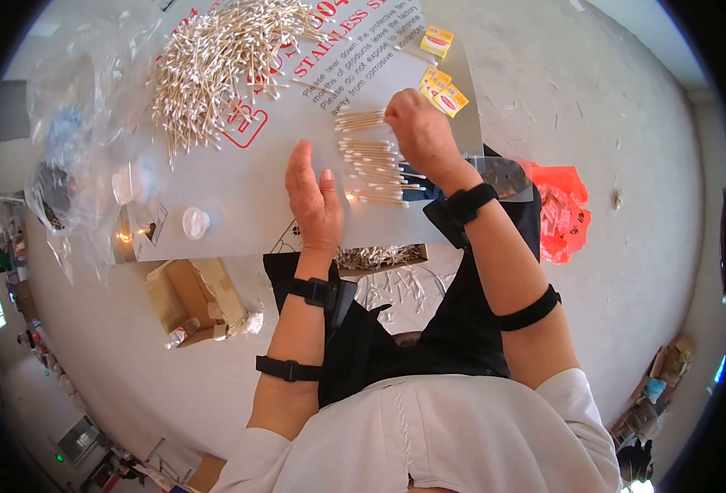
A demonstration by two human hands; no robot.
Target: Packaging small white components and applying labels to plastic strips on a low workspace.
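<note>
My left hand (315,205) hovers over or rests on the grey table sheet, just left of the laid-out cotton swabs, its fingers stretched and holding nothing. Several cotton swabs (373,154) lie side by side in loose rows between my hands. At the right end of the farthest group of swabs (358,121), my right hand (422,135) is closed with its fingers curled in; its fingertips are hidden, so what it grips is not visible. Small yellow packets (448,99) lie just beyond it, and another yellow packet (437,41) sits farther off.
A big heap of cotton swabs (223,70) covers the far left of the table. A clear plastic bag (75,156) hangs at the left edge, near a small white round container (196,223). Below are an open cardboard box (170,287), a box of swabs (379,258) and a red bag (573,209).
</note>
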